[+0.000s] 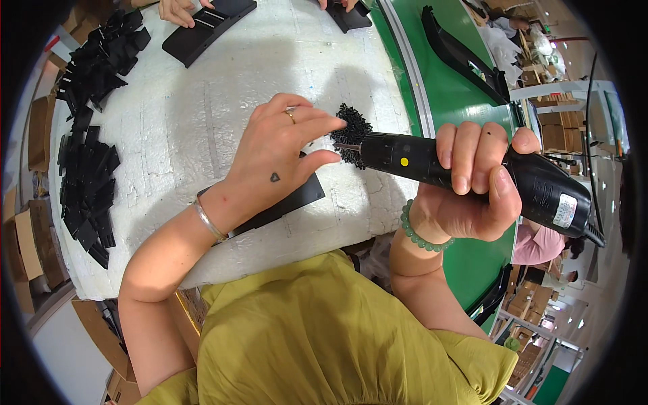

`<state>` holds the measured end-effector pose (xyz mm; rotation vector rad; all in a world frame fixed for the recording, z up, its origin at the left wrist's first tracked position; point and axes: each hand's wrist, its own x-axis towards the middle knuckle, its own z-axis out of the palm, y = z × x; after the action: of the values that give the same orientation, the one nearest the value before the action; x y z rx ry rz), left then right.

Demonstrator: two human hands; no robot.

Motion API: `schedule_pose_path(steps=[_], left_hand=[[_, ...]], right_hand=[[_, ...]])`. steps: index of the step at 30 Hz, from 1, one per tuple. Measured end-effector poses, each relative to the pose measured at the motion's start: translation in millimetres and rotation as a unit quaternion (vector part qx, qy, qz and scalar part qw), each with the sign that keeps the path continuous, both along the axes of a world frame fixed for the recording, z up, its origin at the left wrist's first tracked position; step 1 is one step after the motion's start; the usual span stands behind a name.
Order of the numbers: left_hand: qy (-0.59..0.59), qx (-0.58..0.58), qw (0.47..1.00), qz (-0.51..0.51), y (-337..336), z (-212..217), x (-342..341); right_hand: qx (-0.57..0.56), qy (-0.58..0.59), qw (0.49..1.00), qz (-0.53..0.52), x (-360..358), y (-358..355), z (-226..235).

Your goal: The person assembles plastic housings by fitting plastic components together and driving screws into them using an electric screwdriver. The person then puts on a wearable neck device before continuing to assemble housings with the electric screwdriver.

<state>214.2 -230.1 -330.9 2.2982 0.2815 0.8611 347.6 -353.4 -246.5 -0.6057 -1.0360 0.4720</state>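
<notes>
My right hand [476, 179] is wrapped round a black electric screwdriver [405, 158], held level with its metal bit [347, 146] pointing left. A cord leaves the tool's rear end. My left hand [280, 138] is beside the bit's tip, thumb and index finger apart on either side of it; I make out nothing between them. Just behind the bit lies a heap of small black screws [353, 121] on the white, padded-looking work surface [202, 135]. Under my left wrist rests a flat black plastic part [297, 202], partly hidden by the hand and forearm.
Many thin black pieces [88, 196] lie piled along the left edge. At the far side, other people's hands [177, 10] touch a black part [209, 30]. On the right runs a green conveyor belt [466, 88] carrying a long black part [459, 54]. Cardboard boxes [34, 236] stand at left.
</notes>
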Motion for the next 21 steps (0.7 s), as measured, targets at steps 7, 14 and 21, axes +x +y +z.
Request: schedule_pose_path(steps=[7, 14, 21], left_hand=[[-0.024, -0.006, 0.999, -0.041, 1.7, 5.7, -3.7], [-0.029, -0.010, 0.999, -0.026, -3.6, 7.0, -11.3], [0.063, 0.177, 0.982, 0.011, -14.9, 29.7, -32.8]], right_hand=[[0.025, 0.010, 1.000, 0.003, 0.6, -5.6, 6.3], [-0.014, -0.044, 0.998, 0.052, -9.2, -6.8, 14.9], [-0.041, -0.154, 0.987, 0.038, -29.9, -8.0, 20.1]])
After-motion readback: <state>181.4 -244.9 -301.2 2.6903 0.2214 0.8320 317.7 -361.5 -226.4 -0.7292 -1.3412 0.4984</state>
